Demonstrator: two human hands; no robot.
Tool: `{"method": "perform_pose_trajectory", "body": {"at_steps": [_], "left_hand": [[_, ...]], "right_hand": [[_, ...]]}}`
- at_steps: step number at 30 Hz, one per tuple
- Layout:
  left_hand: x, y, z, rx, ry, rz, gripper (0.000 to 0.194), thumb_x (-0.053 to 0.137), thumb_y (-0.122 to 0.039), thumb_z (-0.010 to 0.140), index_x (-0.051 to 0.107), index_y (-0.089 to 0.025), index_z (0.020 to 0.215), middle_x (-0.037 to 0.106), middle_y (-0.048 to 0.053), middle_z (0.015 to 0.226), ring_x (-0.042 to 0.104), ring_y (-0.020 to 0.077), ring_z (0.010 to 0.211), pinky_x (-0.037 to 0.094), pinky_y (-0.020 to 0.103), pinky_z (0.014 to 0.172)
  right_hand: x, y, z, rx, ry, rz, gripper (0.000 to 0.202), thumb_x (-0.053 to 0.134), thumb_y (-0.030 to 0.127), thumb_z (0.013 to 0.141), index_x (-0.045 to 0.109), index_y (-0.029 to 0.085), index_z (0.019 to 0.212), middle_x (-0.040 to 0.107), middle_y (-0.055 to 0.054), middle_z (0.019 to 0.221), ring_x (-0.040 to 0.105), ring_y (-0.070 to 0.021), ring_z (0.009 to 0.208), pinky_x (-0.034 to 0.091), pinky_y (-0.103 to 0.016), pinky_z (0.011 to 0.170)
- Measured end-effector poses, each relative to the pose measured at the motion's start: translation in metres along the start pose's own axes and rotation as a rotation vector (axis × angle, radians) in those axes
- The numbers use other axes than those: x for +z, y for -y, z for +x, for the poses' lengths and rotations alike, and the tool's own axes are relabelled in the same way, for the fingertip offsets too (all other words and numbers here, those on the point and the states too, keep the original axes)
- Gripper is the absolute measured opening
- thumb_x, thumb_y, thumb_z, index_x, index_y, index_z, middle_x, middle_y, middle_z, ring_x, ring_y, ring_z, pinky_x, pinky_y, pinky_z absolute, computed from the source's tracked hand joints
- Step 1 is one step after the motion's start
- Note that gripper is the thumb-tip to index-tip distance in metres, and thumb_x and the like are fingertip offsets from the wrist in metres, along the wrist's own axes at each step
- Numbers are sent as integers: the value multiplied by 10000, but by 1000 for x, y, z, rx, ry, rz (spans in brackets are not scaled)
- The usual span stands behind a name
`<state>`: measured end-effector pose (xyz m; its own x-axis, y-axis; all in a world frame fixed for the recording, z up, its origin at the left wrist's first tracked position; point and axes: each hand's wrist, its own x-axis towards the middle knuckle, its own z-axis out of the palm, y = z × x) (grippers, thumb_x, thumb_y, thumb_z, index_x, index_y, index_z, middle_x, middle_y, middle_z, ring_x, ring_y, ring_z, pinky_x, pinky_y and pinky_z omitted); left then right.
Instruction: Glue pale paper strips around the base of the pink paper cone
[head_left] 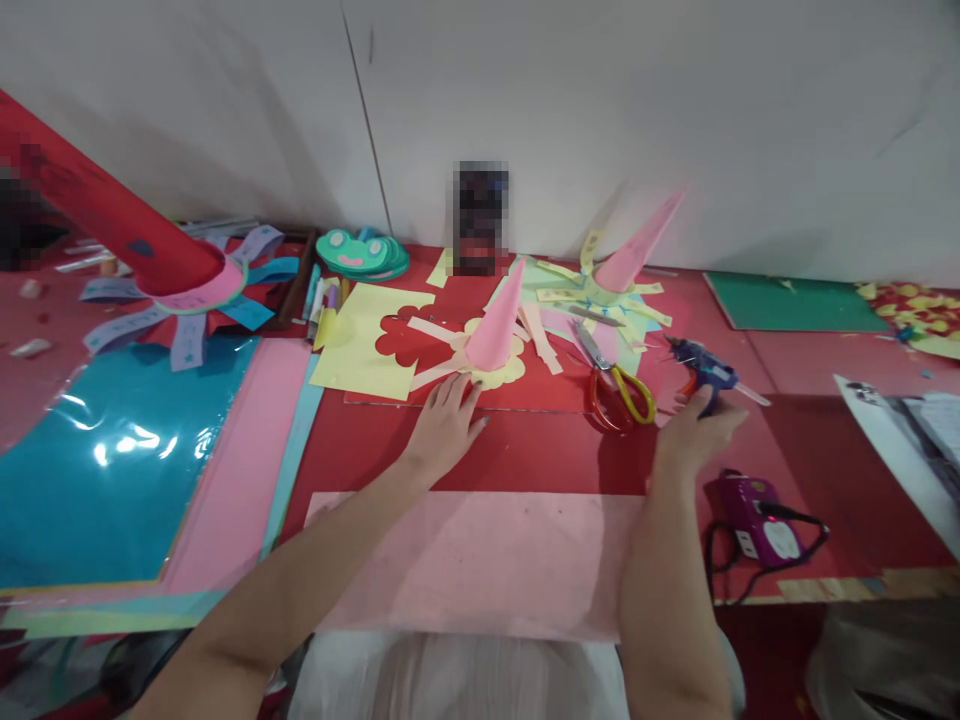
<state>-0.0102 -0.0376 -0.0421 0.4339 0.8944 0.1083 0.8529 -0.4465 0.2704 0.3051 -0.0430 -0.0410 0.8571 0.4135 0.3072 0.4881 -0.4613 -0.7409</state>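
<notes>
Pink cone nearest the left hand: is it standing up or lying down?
Standing up. The wide end of the pink cone rests on the yellow scalloped paper by the left hand, and its tip points up.

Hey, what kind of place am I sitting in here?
Probably a craft workspace, perhaps a classroom: the table has scissors, a frog-face cutout and a pink paper cone, and your right hand holds a glue gun.

I'm seeing a pale wall (637, 120) with 1 dark seam (365, 105) rising behind a red table (825, 440).
</notes>
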Motion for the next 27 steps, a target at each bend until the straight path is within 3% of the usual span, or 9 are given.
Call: {"method": "perform_pose_trajectory", "body": {"at_steps": [2,6,8,11,20,27], "left_hand": [[2,-3,1,-4,13,23,454,455,-327,928,456,-124,1334,414,187,1400,355,327,1337,360,495,1071],[6,-4,2,9,9,43,493,444,-364,934,419,-132,1367,375,178,1441,314,321,1364,305,497,1104],[7,-2,2,23,0,35,493,423,-376,942,405,-148,1379,353,168,1464,294,310,1378,289,493,1114],[6,2,2,42,9,18,483,400,-373,953,412,-137,1374,364,150,1469,295,282,1383,268,466,1134],[5,8,4,65,45,20,473,345,-351,973,424,-104,1368,410,105,1455,339,227,1367,252,406,1154],[4,9,4,82,42,22,459,322,-358,976,462,-112,1337,445,107,1429,370,230,1347,271,413,1141]], "right_hand": [[-5,16,-13,-75,66,99,377,328,490,895,449,183,1077,648,-109,900,637,-208,707,496,-348,676],[-2,45,-48,-289,218,34,458,348,554,880,504,170,1075,638,-156,1001,628,-252,912,474,-363,753],[4,53,-65,-339,340,14,494,431,591,836,511,179,1095,647,-140,1003,624,-258,912,471,-371,752],[15,55,-82,-408,425,-41,571,578,603,728,513,180,1107,648,-133,1026,620,-273,916,477,-367,718],[20,50,-88,-587,445,-162,419,570,494,749,544,173,1016,667,-105,941,636,-231,780,456,-297,581],[19,52,-91,-683,395,-118,336,552,460,776,549,179,960,675,-102,924,643,-229,791,459,-296,586]]}}
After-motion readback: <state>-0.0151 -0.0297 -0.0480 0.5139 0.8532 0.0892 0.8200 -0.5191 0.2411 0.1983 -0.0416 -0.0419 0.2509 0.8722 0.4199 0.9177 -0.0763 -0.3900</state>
